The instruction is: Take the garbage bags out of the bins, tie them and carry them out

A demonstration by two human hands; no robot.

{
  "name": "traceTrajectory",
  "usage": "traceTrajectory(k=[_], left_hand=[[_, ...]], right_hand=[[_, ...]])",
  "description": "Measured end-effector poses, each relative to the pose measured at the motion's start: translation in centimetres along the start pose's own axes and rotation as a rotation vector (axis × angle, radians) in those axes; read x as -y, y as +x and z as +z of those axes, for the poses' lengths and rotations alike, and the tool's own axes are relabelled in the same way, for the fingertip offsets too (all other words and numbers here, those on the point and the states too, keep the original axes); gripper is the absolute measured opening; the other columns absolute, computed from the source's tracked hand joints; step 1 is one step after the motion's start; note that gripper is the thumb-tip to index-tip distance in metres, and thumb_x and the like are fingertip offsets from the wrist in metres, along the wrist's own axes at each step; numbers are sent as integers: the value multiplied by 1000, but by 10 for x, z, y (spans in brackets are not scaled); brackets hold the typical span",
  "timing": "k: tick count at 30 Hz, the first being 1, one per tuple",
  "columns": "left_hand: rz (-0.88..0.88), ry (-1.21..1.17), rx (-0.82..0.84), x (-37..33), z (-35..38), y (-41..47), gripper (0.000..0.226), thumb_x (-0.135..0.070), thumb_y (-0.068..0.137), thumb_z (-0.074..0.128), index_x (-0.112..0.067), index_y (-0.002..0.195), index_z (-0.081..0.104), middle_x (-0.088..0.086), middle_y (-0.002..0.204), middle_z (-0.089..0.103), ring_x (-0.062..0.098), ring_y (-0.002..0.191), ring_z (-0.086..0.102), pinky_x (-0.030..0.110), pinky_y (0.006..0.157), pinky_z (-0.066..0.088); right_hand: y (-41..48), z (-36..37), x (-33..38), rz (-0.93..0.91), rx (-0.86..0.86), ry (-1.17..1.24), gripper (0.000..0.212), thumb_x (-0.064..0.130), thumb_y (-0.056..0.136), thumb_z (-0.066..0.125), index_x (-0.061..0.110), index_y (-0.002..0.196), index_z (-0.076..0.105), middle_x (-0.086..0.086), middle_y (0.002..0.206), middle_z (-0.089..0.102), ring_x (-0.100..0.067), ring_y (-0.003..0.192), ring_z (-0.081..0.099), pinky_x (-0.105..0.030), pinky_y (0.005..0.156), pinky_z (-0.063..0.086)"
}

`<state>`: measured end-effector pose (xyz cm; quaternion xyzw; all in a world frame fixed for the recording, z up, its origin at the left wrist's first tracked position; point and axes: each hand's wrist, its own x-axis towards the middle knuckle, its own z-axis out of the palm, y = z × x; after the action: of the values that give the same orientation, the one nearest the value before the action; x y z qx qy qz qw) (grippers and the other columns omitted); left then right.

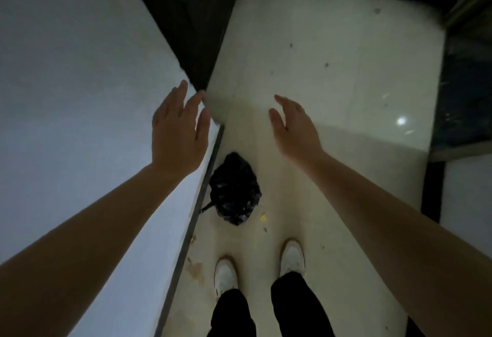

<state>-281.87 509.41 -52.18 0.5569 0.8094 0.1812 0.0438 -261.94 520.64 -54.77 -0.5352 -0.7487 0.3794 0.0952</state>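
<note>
Both hands, left [177, 134] and right [294, 130], spread empty; tied black bag [234, 190] sits on floor [332, 70] below them, seemingly carried out

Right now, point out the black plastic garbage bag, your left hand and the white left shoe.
black plastic garbage bag [234, 190], head view, middle of the bag.
left hand [177, 134], head view, back of hand.
white left shoe [225, 274], head view, toe top.

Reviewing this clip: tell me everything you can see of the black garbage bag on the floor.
The black garbage bag is small, of thin, crinkled, glossy plastic, bunched into a lumpy bundle. A thin dark tail sticks out at its lower left, possibly a tied neck. It lies on the pale tiled floor, close beside the base of the white wall, just ahead of the white shoes. Neither hand touches it: both the left hand and the right hand are open above it.
</note>
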Motion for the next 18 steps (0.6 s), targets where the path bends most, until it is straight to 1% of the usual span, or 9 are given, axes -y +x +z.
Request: traceTrajectory(k=[1,3,5,7,8,10,12,15,18], left_hand=[[74,26,-51,-18,-36,19,50,-39,107,32,-10,145,48,20,158,36,37,145,35,51,116,30],[216,76,-156,-59,-108,49,53,-41,107,32,-10,148,43,22,159,32,40,145,32,57,115,31],[354,107,-274,-100,-175,67,54,-42,106,34,-10,150,41,23,159,31,42,145,31,61,113,30],[463,99,-387,-140,-239,75,55,-42,106,37,-10,151,40,24,159,31,43,145,31,62,115,26],[503,90,-425,-162,-268,76,55,-42,106,37,-11,152,38,24,159,29,43,146,29,62,116,24],[585,44,-447,-208,-317,71,58,-45,106,35,-13,154,32,23,161,24,42,149,23,61,118,19],[679,-2,-455,-258,-354,63,60,-48,106,32,-15,157,27,21,164,18,40,151,16,61,120,15],[849,-49,-504,-339,-397,39,62,-51,106,29,-15,157,27,20,164,17,40,152,15,61,120,15],[970,-114,-540,-418,-427,-6,63,-52,105,27,-15,156,29,21,164,18,40,152,16,62,119,17]], right_hand=[[-7,-39,27,-47,-90,-26,51,43,106,34,23,154,34,-4,161,30,-21,147,29,-41,119,28],[-27,-113,75,-135,-279,-100,52,44,106,35,23,153,35,-5,164,25,-25,148,27,-42,116,29],[-58,-181,113,-214,-466,-183,53,44,106,37,19,153,36,-11,164,24,-30,148,28,-45,115,31],[-95,-243,142,-241,-610,-275,56,46,106,37,18,154,35,-16,164,22,-34,148,28,-49,117,33],[-116,-272,155,-233,-669,-314,57,47,105,36,18,154,33,-16,165,19,-34,149,26,-51,117,32],[-166,-324,170,-204,-778,-365,59,48,105,36,19,156,28,-15,166,13,-34,151,20,-53,118,29],[-218,-371,177,-185,-877,-413,61,48,105,36,21,158,23,-14,167,9,-34,152,17,-51,120,25],[-305,-428,173,-86,-996,-508,62,49,105,31,21,159,18,-14,167,6,-35,152,16,-49,120,20],[-397,-467,159,34,-1112,-580,62,47,105,31,19,159,18,-15,167,6,-35,152,17,-49,121,19]])
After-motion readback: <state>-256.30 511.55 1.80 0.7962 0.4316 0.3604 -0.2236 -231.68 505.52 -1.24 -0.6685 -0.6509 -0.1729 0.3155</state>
